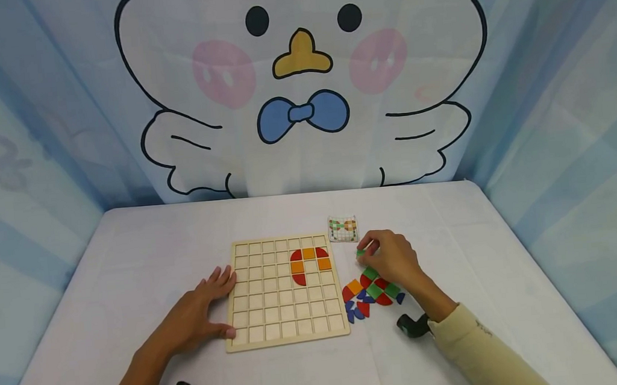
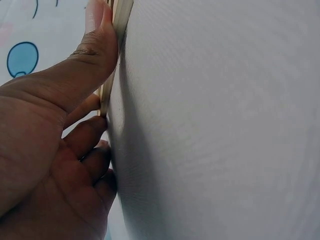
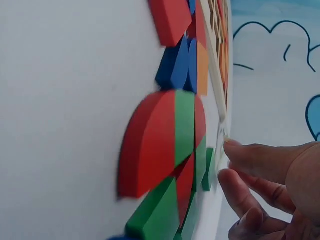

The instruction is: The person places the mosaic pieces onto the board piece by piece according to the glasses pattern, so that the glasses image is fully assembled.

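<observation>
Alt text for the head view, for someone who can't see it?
A left hand touches the left edge of a wooden grid board with red and orange pieces toward its upper right; the right hand is at a green piece beyond a loose pile of coloured pieces. A pattern card lies by the board's top-right corner.

Lt-blue curtains (image 1: 39, 153) w/ cartoon bird (image 1: 302, 84), wht tabletop (image 1: 171, 245)

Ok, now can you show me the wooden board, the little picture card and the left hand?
Wooden board (image 1: 286, 299), head view: a bare square near its middle.
Little picture card (image 1: 343, 229), head view: the middle of its printed side.
Left hand (image 1: 195, 315), head view: the back of it.
</observation>
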`<state>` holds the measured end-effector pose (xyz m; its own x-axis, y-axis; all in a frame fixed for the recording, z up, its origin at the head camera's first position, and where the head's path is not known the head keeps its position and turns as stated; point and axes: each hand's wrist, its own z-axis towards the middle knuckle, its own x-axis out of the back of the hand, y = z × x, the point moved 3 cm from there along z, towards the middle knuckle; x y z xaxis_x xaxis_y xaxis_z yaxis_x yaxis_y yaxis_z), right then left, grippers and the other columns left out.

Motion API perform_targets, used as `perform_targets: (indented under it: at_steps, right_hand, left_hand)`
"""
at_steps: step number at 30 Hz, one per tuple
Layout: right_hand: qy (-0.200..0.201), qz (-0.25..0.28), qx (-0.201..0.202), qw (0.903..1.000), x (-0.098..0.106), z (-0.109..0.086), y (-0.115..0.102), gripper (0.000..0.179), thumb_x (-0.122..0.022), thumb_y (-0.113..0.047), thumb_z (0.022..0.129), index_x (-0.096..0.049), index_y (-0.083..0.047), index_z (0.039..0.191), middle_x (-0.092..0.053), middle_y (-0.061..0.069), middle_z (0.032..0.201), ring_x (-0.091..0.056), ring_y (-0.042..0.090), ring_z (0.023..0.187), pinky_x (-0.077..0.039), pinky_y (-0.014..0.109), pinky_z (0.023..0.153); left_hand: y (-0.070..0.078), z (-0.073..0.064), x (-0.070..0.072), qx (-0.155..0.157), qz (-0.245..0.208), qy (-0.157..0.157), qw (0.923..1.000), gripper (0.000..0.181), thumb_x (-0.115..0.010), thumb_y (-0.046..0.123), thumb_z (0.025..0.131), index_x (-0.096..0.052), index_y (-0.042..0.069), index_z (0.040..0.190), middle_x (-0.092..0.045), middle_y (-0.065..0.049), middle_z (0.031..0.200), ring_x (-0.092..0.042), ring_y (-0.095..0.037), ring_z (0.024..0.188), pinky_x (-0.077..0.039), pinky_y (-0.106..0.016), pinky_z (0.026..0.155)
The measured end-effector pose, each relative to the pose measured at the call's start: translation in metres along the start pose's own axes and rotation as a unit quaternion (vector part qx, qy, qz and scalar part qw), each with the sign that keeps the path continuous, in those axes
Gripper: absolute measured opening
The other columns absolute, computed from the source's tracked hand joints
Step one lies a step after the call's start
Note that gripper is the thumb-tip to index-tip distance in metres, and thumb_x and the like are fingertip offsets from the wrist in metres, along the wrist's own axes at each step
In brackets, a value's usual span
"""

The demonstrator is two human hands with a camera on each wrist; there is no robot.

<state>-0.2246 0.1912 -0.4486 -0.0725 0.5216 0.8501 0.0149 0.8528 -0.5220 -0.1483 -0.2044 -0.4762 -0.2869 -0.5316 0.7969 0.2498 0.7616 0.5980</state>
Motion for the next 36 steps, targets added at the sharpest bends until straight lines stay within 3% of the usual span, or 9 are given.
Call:
perform_targets:
  at_steps: [8,15,21,28,36]
  right_hand:
    - [-0.027,0.0,0.009,0.9996,0.002,-0.008,0.01,0.018,-0.087,-0.025,0.09,-0.079,-0.022,0.106,-0.073,0.001,0.092,-0.061,0.021,0.086,-0.049,0.029,0.067]
    - [-0.081,0.011,0.078,0.9936,-0.006,-0.02,0.003,0.021,-0.09,-0.019,0.086,-0.082,-0.024,0.105,-0.074,-0.006,0.097,-0.061,0.017,0.099,-0.052,0.036,0.087]
    - [-0.1,-0.028,0.114,0.988,-0.013,-0.025,-0.001,0.019,-0.091,-0.018,0.084,-0.081,-0.027,0.098,-0.07,-0.007,0.099,-0.063,0.017,0.104,-0.055,0.047,0.101]
    - [-0.109,-0.025,0.126,0.9857,-0.012,-0.023,-0.003,0.02,-0.092,-0.019,0.084,-0.073,-0.026,0.086,-0.067,-0.011,0.086,-0.06,0.013,0.089,-0.052,0.036,0.087]
    - [-0.046,0.044,0.103,0.9927,-0.009,-0.019,-0.013,0.016,-0.09,-0.021,0.087,-0.075,-0.026,0.084,-0.071,-0.009,0.084,-0.056,0.016,0.078,-0.05,0.028,0.068]
  left_hand:
    - [-0.002,0.001,-0.001,0.001,0.007,-0.001,1.0,0.114,-0.093,0.045,0.072,-0.037,0.01,0.165,-0.026,-0.013,0.175,-0.022,-0.044,0.163,-0.022,-0.068,0.129]
    - [0.0,0.001,0.0,0.004,0.007,-0.003,1.0,0.114,-0.094,0.042,0.072,-0.037,0.01,0.165,-0.026,-0.014,0.175,-0.022,-0.045,0.163,-0.022,-0.071,0.128]
    - [0.001,0.001,0.0,-0.002,0.006,-0.003,1.0,0.114,-0.094,0.042,0.072,-0.037,0.008,0.164,-0.027,-0.015,0.174,-0.022,-0.046,0.162,-0.022,-0.068,0.129]
    - [-0.001,0.001,0.0,0.0,0.002,-0.002,1.0,0.114,-0.095,0.042,0.072,-0.037,0.008,0.164,-0.026,-0.015,0.175,-0.021,-0.045,0.163,-0.022,-0.068,0.129]
    - [-0.002,0.001,-0.001,0.001,0.006,-0.002,1.0,0.115,-0.094,0.043,0.072,-0.037,0.009,0.165,-0.026,-0.014,0.175,-0.021,-0.045,0.163,-0.021,-0.067,0.13]
